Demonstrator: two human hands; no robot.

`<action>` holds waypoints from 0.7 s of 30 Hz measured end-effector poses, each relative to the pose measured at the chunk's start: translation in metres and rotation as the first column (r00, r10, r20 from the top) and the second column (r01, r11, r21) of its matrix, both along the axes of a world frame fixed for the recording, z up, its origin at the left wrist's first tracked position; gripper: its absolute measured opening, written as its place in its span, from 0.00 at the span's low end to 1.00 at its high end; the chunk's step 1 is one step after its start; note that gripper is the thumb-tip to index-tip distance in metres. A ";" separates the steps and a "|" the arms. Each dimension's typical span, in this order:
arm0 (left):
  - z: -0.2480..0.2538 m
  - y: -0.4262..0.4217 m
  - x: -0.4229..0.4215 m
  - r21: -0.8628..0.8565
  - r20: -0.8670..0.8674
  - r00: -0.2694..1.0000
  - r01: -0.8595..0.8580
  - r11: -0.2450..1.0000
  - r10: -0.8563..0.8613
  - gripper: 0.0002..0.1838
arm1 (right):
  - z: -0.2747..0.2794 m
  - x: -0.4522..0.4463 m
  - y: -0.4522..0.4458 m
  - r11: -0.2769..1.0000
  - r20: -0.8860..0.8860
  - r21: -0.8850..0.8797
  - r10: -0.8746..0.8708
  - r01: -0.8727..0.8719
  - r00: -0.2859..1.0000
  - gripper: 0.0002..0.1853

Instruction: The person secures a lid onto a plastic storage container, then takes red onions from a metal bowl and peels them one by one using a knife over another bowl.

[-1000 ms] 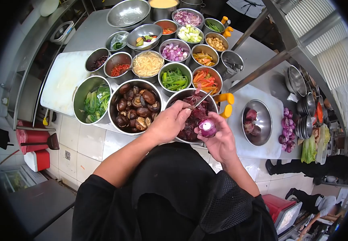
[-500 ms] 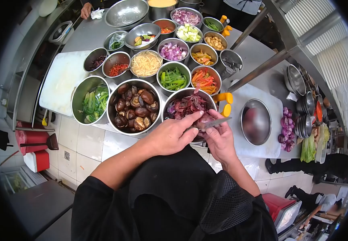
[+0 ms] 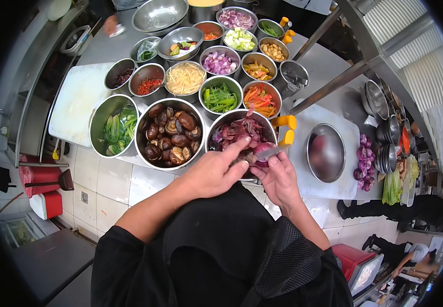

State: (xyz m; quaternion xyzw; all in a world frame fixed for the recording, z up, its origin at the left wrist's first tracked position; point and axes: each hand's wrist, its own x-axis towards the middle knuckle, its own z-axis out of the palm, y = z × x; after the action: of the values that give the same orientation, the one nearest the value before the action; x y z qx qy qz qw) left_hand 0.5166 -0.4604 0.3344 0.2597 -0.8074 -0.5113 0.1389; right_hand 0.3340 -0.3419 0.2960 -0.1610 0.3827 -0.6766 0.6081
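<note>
My left hand [image 3: 213,173] grips a small knife [image 3: 271,152], with the index finger and thumb reaching forward; the handle is mostly hidden. The blade lies across a purple onion [image 3: 261,149]. The fingers of my right hand [image 3: 278,179] are closed around this onion from the right. Both hands are over the near edge of a steel pot [image 3: 228,118] holding dark red onion skins [image 3: 242,129]. To the right, a steel bowl [image 3: 328,175] holds blurred onions [image 3: 323,148] on a white board [image 3: 303,123].
Left of the pot are pots of mushrooms [image 3: 173,135] and leafy greens [image 3: 119,129]. Several bowls of cut vegetables stand behind. Purple onions [image 3: 365,162] lie at the right. A metal post [image 3: 329,86] slants over the table. Another person's hand [image 3: 111,24] is at the back left.
From beside the onion, the knife has come across it, and its blade has turned rightward. My hands have drawn together. The other person's hand has come into view at the back left.
</note>
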 end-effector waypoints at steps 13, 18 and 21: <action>-0.018 -0.001 -0.004 0.185 -0.115 0.993 -0.014 0.983 0.035 0.22 | 0.005 0.005 0.004 0.999 0.000 -0.033 -0.038 0.038 0.999 0.22; -0.016 -0.005 -0.004 0.361 -0.082 0.989 -0.085 0.929 0.123 0.23 | 0.006 0.002 0.006 0.998 0.089 -0.065 -0.010 0.016 0.996 0.24; -0.021 -0.007 -0.005 0.380 -0.078 0.980 -0.139 0.914 0.181 0.24 | 0.005 0.000 0.006 0.994 0.141 -0.108 0.016 -0.001 0.990 0.27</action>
State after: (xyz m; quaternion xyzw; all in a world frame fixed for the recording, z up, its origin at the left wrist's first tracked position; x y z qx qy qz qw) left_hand 0.5116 -0.4676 0.3136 0.3176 -0.6624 -0.6560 0.1735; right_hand 0.3338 -0.3359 0.3006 -0.1466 0.3008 -0.7034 0.6271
